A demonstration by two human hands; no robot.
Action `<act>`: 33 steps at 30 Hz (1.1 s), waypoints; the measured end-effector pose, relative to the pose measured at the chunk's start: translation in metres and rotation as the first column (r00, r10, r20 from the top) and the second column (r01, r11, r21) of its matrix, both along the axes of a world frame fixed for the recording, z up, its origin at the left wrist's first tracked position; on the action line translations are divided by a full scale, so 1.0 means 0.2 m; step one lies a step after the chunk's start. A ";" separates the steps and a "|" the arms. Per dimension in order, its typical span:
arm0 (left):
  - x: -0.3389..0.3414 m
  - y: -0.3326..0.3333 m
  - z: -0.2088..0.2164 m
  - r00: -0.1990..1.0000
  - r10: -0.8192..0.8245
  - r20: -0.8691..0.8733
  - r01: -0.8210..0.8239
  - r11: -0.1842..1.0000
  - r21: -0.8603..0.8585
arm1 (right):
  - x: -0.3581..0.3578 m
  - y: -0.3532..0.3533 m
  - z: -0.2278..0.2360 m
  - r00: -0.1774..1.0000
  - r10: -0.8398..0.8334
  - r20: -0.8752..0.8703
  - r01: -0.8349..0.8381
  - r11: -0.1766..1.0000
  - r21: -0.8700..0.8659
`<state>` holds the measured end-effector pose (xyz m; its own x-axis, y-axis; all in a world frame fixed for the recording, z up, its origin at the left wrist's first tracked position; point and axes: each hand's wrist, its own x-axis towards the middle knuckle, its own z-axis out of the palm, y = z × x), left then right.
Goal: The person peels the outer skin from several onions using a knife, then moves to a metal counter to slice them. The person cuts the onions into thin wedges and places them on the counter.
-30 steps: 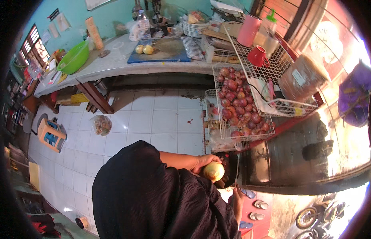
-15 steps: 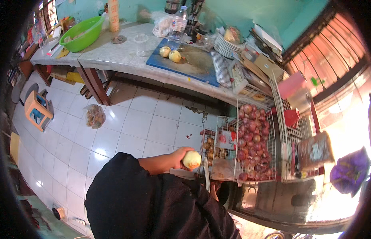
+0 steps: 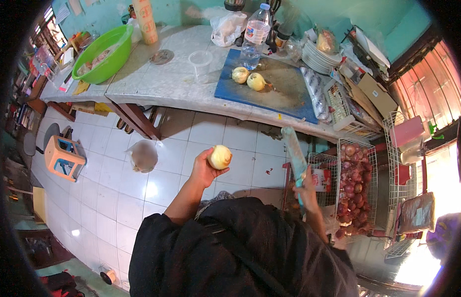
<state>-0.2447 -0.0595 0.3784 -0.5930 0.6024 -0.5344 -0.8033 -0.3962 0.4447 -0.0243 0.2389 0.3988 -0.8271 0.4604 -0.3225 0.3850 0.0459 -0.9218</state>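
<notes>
The left hand (image 3: 203, 169) grips a peeled onion (image 3: 220, 157); the onion sits at the thumb and fingers, on the right side of the palm, above the floor (image 3: 166, 185). The right hand (image 3: 307, 190) is closed around the handle of a knife (image 3: 295, 152), blade directed toward the table (image 3: 158, 81). The knife is apart from the onion. On the table, two further onions (image 3: 256, 82) rest side by side on a blue cutting board (image 3: 287, 96). Red onions (image 3: 353, 188) fill a wire basket (image 3: 373, 173) right of the right hand.

Head-worn fisheye, facing downward, wide view
</notes>
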 end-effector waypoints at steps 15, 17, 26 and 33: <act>-0.69 0.45 0.21 0.693 -0.014 -0.720 -0.337 0.877 -0.342 | -1.46 0.83 -0.02 0.949 -0.132 0.287 -0.060 0.817 0.574; -0.88 0.50 0.04 0.428 -0.281 -0.859 -0.462 0.749 -0.475 | -1.59 0.79 0.01 0.975 -0.127 0.183 -0.109 0.443 0.890; -1.21 0.82 0.06 0.258 -0.686 -0.680 -0.441 0.543 -0.715 | -1.99 0.38 0.16 0.721 0.693 0.023 -0.432 0.424 0.796; -1.41 0.91 0.18 0.303 -0.801 -0.517 -0.033 0.533 -0.845 | -2.15 0.43 0.02 0.666 0.746 -0.002 -0.569 0.510 0.644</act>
